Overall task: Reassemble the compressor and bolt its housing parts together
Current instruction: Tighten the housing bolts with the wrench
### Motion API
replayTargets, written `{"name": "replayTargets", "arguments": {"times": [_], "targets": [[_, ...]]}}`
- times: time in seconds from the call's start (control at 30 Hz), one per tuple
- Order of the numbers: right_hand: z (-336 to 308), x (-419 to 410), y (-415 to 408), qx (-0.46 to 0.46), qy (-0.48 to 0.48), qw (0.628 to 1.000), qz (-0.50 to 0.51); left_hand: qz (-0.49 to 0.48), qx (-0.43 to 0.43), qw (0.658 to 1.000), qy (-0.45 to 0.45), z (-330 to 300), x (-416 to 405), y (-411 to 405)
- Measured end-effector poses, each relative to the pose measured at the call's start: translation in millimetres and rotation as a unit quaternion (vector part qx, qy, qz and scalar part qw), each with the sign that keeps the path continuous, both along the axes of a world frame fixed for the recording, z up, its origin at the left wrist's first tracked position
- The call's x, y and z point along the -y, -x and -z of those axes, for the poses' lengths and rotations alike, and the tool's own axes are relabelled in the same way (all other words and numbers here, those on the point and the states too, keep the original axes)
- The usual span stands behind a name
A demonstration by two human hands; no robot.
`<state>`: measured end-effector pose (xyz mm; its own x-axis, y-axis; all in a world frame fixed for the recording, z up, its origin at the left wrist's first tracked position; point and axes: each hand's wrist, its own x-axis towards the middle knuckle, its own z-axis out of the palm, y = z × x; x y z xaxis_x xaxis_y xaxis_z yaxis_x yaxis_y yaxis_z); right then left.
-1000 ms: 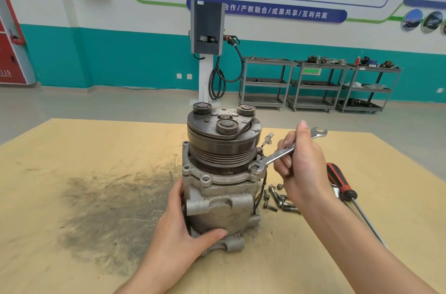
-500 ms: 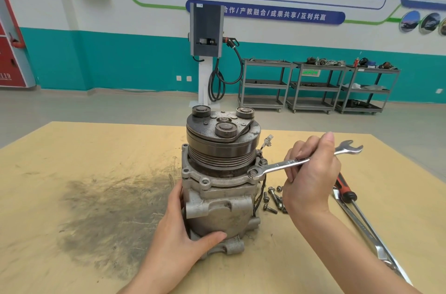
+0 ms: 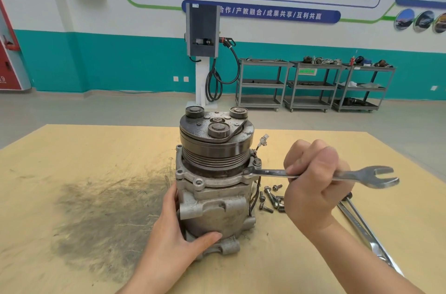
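The grey compressor (image 3: pixel 214 199) stands upright on the wooden table (image 3: pixel 72 163), with its dark pulley and clutch plate (image 3: pixel 216 134) on top. My left hand (image 3: pixel 176 233) holds the lower housing, thumb across the front. My right hand (image 3: pixel 313 187) grips the shaft of a combination wrench (image 3: pixel 362 175). The wrench's ring end sits on a bolt at the flange's right edge (image 3: pixel 248 173), and its open end points right. Several loose bolts (image 3: pixel 271 198) lie on the table just right of the compressor.
A long wrench and a screwdriver shaft (image 3: pixel 359 223) lie on the table at the right, partly hidden by my right arm. A dark grease stain (image 3: pixel 101 216) covers the table left of the compressor. Metal carts (image 3: pixel 311 86) and a charging post (image 3: pixel 202 52) stand by the far wall.
My right hand has swung the wrench handle to the right and toward me, with the ring end staying on the flange bolt. My left hand has kept its hold on the housing.
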<state>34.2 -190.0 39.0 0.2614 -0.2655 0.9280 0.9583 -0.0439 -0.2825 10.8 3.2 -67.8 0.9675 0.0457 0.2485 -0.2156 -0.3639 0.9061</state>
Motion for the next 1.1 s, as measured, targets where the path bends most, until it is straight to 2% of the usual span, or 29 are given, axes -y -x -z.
{"name": "replayTargets", "arguments": {"times": [0.07,0.13,0.27,0.37,0.53,0.67,0.8,0.93,1.0,1.1], "targets": [[-6,3,1,-0.031,0.059,0.998,0.000,0.002,-0.001,1.000,0.002,-1,0,0],[-15,8,2,-0.087,0.076,0.993,-0.003,0.003,-0.002,1.000,0.003,-1,0,0],[-32,18,1,-0.171,-0.025,0.984,-0.033,0.004,0.003,1.000,0.000,1,-1,0],[-32,27,-10,-0.244,-0.065,0.967,-0.044,0.002,0.009,1.000,-0.002,4,0,-1],[-20,33,-26,-0.373,-0.123,0.916,-0.086,0.004,0.016,1.000,0.005,6,-1,-1],[-13,34,-34,-0.472,-0.128,0.862,-0.132,0.005,0.009,1.000,0.014,4,-1,0],[-6,37,-38,-0.521,-0.124,0.829,-0.161,0.008,0.000,1.000,0.025,2,0,1],[-3,36,-38,-0.514,-0.121,0.836,-0.150,0.010,0.002,1.000,0.026,2,0,1],[-2,34,-38,-0.468,-0.126,0.866,-0.120,0.011,0.002,1.000,0.023,2,0,1],[-1,29,-33,-0.347,-0.139,0.925,-0.068,0.009,-0.002,1.000,0.023,2,0,1]]}}
